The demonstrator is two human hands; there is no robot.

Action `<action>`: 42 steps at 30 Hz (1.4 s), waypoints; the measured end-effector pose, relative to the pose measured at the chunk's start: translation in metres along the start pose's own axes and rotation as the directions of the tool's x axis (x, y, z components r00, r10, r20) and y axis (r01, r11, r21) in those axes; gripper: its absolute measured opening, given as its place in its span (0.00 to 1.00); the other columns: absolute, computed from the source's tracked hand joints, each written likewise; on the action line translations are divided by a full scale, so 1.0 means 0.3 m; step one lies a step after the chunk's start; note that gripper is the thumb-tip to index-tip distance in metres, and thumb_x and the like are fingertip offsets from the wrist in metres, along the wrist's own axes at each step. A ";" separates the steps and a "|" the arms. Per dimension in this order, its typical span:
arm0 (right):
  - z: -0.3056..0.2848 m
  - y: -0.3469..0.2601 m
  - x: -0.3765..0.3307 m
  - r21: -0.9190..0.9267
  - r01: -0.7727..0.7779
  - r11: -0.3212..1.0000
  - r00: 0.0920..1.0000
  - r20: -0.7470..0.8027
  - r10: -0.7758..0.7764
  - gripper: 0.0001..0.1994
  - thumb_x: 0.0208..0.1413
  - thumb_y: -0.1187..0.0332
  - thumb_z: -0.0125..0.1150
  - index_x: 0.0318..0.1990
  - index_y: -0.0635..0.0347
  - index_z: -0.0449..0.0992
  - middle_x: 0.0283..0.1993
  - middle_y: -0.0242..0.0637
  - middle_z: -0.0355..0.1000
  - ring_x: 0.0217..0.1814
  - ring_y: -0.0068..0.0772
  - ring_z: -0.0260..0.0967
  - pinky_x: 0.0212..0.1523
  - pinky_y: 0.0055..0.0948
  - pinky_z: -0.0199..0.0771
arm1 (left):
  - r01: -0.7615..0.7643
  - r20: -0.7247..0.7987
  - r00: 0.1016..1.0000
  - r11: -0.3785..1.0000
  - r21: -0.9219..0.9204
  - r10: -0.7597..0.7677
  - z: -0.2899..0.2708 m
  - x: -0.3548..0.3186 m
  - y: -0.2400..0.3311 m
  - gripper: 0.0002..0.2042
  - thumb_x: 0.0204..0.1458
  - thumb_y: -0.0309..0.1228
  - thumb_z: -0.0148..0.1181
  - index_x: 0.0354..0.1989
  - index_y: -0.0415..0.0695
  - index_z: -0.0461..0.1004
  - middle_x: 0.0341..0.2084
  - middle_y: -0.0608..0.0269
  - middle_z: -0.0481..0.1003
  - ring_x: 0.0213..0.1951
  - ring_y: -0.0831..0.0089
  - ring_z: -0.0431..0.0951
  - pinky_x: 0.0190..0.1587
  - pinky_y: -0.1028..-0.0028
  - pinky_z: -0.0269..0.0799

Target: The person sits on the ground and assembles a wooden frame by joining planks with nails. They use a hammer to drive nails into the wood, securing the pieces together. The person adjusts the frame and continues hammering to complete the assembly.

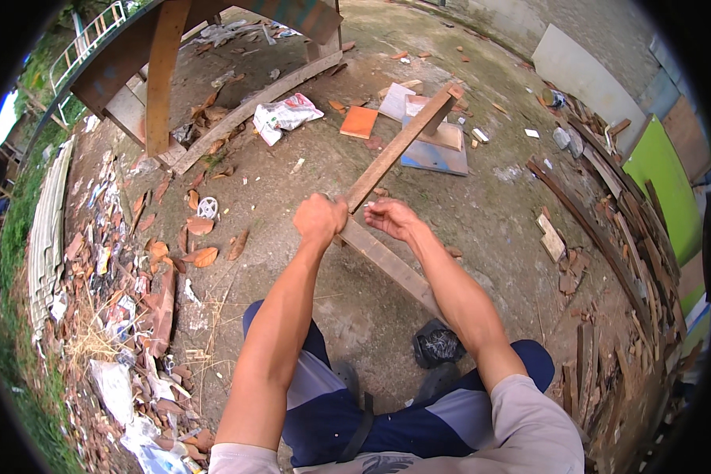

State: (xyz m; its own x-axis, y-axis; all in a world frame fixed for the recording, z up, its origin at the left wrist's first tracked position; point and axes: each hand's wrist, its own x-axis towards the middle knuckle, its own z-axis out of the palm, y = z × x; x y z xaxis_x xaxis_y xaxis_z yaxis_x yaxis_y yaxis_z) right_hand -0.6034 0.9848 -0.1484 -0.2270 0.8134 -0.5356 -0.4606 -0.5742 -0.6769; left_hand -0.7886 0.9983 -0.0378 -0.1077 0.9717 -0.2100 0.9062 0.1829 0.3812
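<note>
Two wooden strips meet at an angle in front of me. The longer wooden strip (pixel 403 144) runs away to the far right, and its far end rests by some boards. A second wooden strip (pixel 391 265) slants toward my right knee and passes under my right forearm. My left hand (pixel 321 219) is closed over the corner where the strips meet, gripping the wood there. Just right of that corner, my right hand (pixel 395 219) has its fingers curled in a pinch. Something tiny and pale shows at its fingertips, too small to name.
A black plastic bag (pixel 438 345) lies between my feet. Beyond the strips are an orange square (pixel 359 122), flat boards (pixel 434 158) and a white printed sack (pixel 286 116). A wooden table-like frame (pixel 166 79) stands far left. Litter lies left; scrap timber (pixel 596 217) piles up right.
</note>
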 end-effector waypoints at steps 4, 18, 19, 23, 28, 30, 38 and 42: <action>0.008 -0.054 -0.015 -0.247 -0.054 0.967 0.997 -0.058 0.041 0.04 0.60 0.76 0.64 0.38 0.64 0.75 0.35 0.39 0.77 0.36 0.30 0.79 0.36 0.29 0.84 | -0.001 -0.030 1.000 1.000 0.005 0.001 0.002 -0.002 -0.011 0.26 0.53 0.50 0.54 0.40 0.35 0.83 0.39 0.38 0.82 0.45 0.45 0.83 0.50 0.56 0.77; -0.081 -0.082 -0.027 0.316 0.175 0.933 0.984 -0.073 -0.160 0.08 0.65 0.75 0.56 0.49 0.66 0.68 0.48 0.49 0.75 0.46 0.38 0.79 0.45 0.32 0.86 | -0.002 -0.025 1.000 1.000 0.010 0.002 0.024 0.013 0.000 0.27 0.52 0.52 0.55 0.40 0.37 0.84 0.38 0.40 0.82 0.44 0.47 0.83 0.49 0.56 0.78; -0.084 -0.104 -0.069 0.173 0.185 0.967 0.978 -0.123 -0.166 0.08 0.66 0.75 0.56 0.49 0.67 0.68 0.48 0.50 0.76 0.46 0.38 0.79 0.45 0.33 0.86 | -0.001 -0.012 1.000 1.000 0.012 0.001 0.020 0.015 -0.007 0.27 0.52 0.53 0.55 0.41 0.37 0.84 0.38 0.40 0.82 0.44 0.47 0.83 0.49 0.56 0.78; -0.148 -0.092 -0.204 -0.357 0.082 0.930 0.918 -0.337 -0.210 0.07 0.68 0.69 0.55 0.46 0.63 0.73 0.45 0.48 0.78 0.43 0.37 0.80 0.43 0.34 0.86 | -0.042 0.004 0.999 0.999 0.003 0.042 0.021 0.022 -0.020 0.28 0.52 0.54 0.55 0.41 0.37 0.83 0.39 0.39 0.82 0.44 0.46 0.83 0.49 0.55 0.78; -0.268 -0.006 -0.396 -0.704 -0.264 0.659 0.866 -0.474 -0.159 0.29 0.67 0.44 0.54 0.56 0.63 0.75 0.48 0.45 0.78 0.46 0.42 0.80 0.41 0.39 0.83 | -0.089 0.026 0.996 0.996 0.003 0.088 0.028 0.037 -0.033 0.30 0.53 0.56 0.54 0.43 0.36 0.83 0.40 0.38 0.81 0.46 0.46 0.83 0.50 0.55 0.77; -0.280 0.000 -0.471 -0.769 -0.312 0.558 0.901 -0.425 -0.083 0.36 0.63 0.36 0.52 0.62 0.62 0.71 0.52 0.46 0.77 0.50 0.44 0.79 0.44 0.42 0.82 | -0.118 0.049 0.992 0.993 -0.014 0.118 0.022 0.039 -0.032 0.32 0.54 0.57 0.53 0.43 0.36 0.83 0.40 0.38 0.81 0.46 0.45 0.82 0.50 0.55 0.76; -0.075 0.037 -0.758 -0.991 -0.133 0.024 0.989 -0.135 -0.058 0.56 0.45 0.23 0.59 0.70 0.61 0.61 0.60 0.60 0.72 0.65 0.60 0.69 0.66 0.48 0.67 | -0.136 0.223 0.963 0.987 -0.086 0.152 -0.030 0.041 -0.065 0.38 0.58 0.64 0.45 0.46 0.35 0.82 0.45 0.37 0.80 0.51 0.44 0.80 0.53 0.53 0.74; -0.087 0.122 -0.844 -0.973 -0.228 0.043 0.970 -0.231 -0.075 0.57 0.42 0.25 0.65 0.70 0.63 0.61 0.58 0.60 0.74 0.63 0.60 0.71 0.63 0.47 0.69 | -0.150 0.278 0.943 0.979 -0.140 0.185 -0.039 0.037 -0.075 0.39 0.60 0.64 0.42 0.47 0.34 0.81 0.46 0.35 0.79 0.52 0.44 0.79 0.55 0.53 0.72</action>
State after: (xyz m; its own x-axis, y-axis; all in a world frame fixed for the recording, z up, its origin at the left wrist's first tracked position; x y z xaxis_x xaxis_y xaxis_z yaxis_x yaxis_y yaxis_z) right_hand -0.5404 0.7553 -0.0508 0.0126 0.8107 -0.5854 0.8666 -0.3008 -0.3980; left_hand -0.8150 1.0067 -0.0381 0.1794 0.9082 -0.3780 0.8457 0.0539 0.5309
